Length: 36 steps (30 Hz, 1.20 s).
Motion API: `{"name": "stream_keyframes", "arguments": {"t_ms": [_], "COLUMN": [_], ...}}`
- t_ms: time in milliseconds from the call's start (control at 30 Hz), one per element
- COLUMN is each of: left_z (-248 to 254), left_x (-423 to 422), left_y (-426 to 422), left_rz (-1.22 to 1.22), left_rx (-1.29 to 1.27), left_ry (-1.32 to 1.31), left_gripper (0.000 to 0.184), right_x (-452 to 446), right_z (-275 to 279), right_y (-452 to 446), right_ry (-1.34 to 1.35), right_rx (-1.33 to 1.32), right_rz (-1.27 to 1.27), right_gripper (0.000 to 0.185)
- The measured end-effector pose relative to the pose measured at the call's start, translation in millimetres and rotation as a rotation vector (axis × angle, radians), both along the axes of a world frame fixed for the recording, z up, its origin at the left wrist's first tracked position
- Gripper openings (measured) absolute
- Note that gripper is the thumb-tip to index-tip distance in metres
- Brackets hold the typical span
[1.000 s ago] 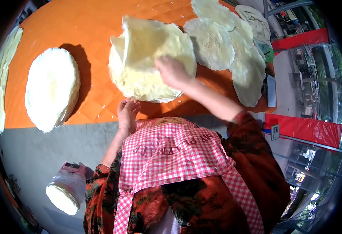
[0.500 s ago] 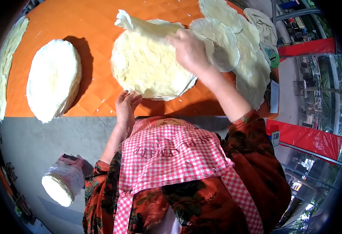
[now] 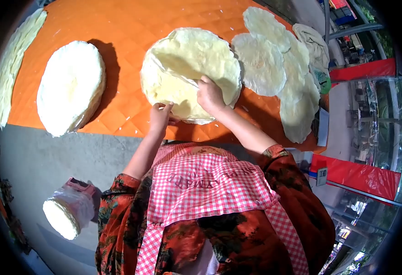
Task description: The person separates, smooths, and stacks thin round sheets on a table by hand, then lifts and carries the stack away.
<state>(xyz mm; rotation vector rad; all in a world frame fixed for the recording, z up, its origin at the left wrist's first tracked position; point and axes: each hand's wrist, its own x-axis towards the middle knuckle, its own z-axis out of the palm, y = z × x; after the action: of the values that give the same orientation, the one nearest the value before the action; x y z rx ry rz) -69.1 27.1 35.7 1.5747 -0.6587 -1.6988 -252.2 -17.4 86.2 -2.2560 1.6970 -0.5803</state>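
Observation:
In front of me a stack of thin, round, pale yellow sheets (image 3: pixel 201 50) lies on the orange tabletop. My right hand (image 3: pixel 210 95) is closed on the raised edge of the top sheet, which is partly folded over near the middle of the stack. At the stack's near left edge is my left hand (image 3: pixel 161 118), with thumb and fingertips pinched together at the rim; what lies between them is too small to make out. To the left stands a thick, paler round stack (image 3: pixel 71 87), and single translucent sheets (image 3: pixel 259 64) overlap on the right.
The orange table (image 3: pixel 127 27) ends just in front of my body. Long layered sheets (image 3: pixel 15 68) lie at its far left. A cloth (image 3: pixel 312 46) rests at the right edge. Below left, a wrapped round stack (image 3: pixel 62 217) sits on a pink stool (image 3: pixel 82 185).
My right hand has brought the top sheet's edge back toward me from the far side. My left hand has moved up to the stack's rim, its fingers now together.

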Motion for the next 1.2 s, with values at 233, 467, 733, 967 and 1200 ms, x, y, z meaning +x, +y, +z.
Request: {"name": "stream_keyframes", "arguments": {"t_ms": [233,467,733,967,1200], "left_z": [-15,-36,-31,-9,-44], "left_x": [-8,-7,-5,-9,-25], "left_y": [5,-2,-10,-10,2], "left_rz": [0.082,0.125,0.078,0.157,-0.069], "left_rx": [-0.173,-0.230,-0.202,-0.036,-0.224], "left_ry": [-0.036,-0.023,0.123,0.423,-0.098], "left_gripper": [0.011,0.005,0.010,0.024,0.042], "right_x": [41,36,27,14,-52], "right_z": [-43,-40,-68,-103,84], "right_y": [13,25,39,17,-150], "right_ry": [0.091,0.093,0.127,-0.216,-0.163], "right_rx": [0.230,0.268,0.193,0.210,0.400], "right_rz": [0.029,0.188,0.161,0.022,-0.216], "right_gripper": [0.027,0.044,0.064,0.036,0.020]}}
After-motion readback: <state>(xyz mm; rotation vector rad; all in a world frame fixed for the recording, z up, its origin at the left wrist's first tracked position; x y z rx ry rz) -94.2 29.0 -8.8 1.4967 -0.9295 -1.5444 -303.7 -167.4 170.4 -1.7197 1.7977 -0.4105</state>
